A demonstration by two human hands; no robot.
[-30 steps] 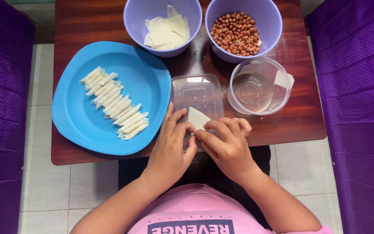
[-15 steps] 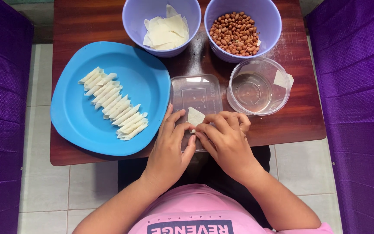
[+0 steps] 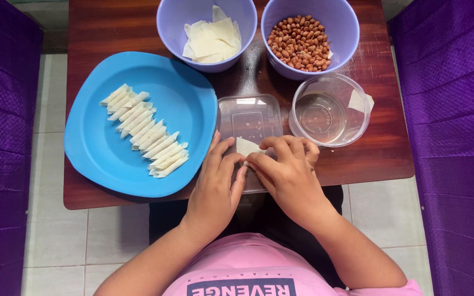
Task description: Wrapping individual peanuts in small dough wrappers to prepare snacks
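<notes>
Both hands meet at the lower middle of the frame, over a clear rectangular lid that lies flat on the dark wooden surface. The left hand and the right hand work a small pale wrapper between them: the fingertips of the left press at its lower edge, while the right hand's fingers curl over its right side. Each grip is clenched on the wrapper, which shows only as a small triangle above the knuckles, resting on the near part of the lid.

To the left of the hands sits a blue plate holding a slanted row of rolled wrappers, packed side by side from the plate's upper left toward its lower right. At the top centre stands a lilac bowl with loose flat wrapper sheets in it. Just beside it, at the upper right, a second lilac bowl is filled with peanuts. Below that bowl, right of the lid, is a clear round tub with one scrap of wrapper lying against its right wall.

Purple upholstery flanks the surface on both sides, and pale floor tiles show beneath.
</notes>
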